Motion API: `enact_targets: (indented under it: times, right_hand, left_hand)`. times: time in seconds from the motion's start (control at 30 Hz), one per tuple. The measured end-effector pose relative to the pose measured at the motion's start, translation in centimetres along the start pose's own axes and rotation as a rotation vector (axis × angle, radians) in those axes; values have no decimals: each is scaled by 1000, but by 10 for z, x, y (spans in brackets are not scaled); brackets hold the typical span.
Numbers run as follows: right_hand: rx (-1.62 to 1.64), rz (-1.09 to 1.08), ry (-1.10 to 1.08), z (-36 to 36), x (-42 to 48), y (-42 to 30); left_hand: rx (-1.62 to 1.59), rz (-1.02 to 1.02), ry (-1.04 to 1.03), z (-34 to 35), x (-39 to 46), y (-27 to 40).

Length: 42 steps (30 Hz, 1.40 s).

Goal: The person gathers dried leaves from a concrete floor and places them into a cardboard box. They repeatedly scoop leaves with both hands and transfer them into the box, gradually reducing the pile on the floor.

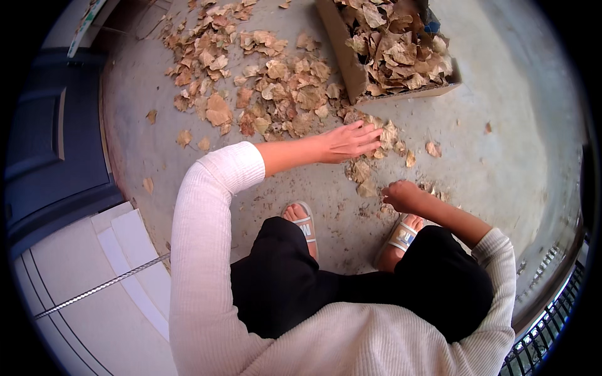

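My left hand (350,142) reaches out palm down over a small cluster of dry brown leaves (389,135), fingers spread and touching or just above them. Lower and to the right, my right hand (402,195) is bent inwards near the floor, above my slide sandal, beside more leaves (366,187); its fingertips are partly hidden, and whether it grips anything cannot be told. A wide scatter of dry leaves (282,94) covers the floor beyond my left forearm. Beyond my hands stands an open cardboard box (350,70) heaped with dry leaves (400,51).
Under everything lies a concrete floor (498,155) with small leaf crumbs. A dark panelled door (51,127) and white boards (127,235) are at the left, crossed by a twisted metal rod (101,284). Black metal railing (541,329) runs at the lower right. Both sandals (305,228) rest on the floor.
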State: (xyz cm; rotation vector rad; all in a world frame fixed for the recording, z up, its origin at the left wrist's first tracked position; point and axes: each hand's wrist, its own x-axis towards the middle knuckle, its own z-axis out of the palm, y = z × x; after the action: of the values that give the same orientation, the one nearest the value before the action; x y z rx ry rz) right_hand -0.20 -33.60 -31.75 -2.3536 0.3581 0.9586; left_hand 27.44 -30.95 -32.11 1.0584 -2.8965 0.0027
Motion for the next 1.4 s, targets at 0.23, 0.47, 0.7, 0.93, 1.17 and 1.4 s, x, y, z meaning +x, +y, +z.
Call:
enact_targets:
  times: [0.23, 0.47, 0.7, 0.93, 1.17, 1.4]
  right_hand:
    - [-7, -3, 7, -5, 2, -9]
    - [29, -33, 51, 8, 2, 1]
    - [33, -62, 111, 10, 0, 8]
    - [53, -55, 96, 9, -3, 8]
    - [-89, 67, -89, -2, -4, -7]
    - [-112, 15, -80, 4, -11, -7]
  left_hand:
    - [-190, -11, -26, 47, 81, 9]
    - [-30, -200, -207, 64, 26, -18]
    - [102, -364, -249, 38, -79, -56]
    - [117, -774, -79, 20, -111, -60]
    - [-326, -136, 18, 32, -15, 40]
    - [-412, 77, -7, 45, 35, 87]
